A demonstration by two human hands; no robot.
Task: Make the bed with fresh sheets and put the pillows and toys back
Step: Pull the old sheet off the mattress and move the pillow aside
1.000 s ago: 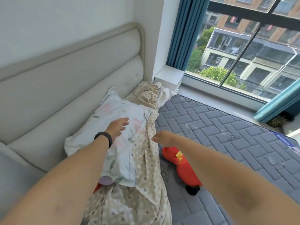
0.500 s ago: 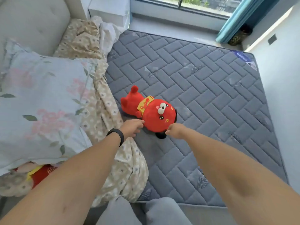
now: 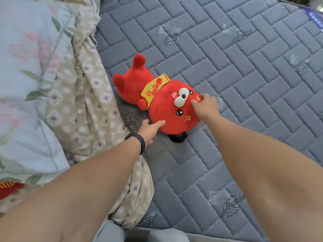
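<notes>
Both hands have closed onto red plush toy [image 3: 153, 95] mid-mattress [image 3: 244, 84].

Lying face up on bare grey quilted mattress [image 3: 236, 70]: red plush toy [image 3: 157, 96] with round head, white muzzle and yellow scarf, feet pointing away. Lying beside it on the left: crumpled beige patterned sheet [image 3: 83, 102], with pale floral pillow [image 3: 29, 88] resting on top. Peeking out under the pillow at lower left: second red toy [image 3: 8, 188].
</notes>
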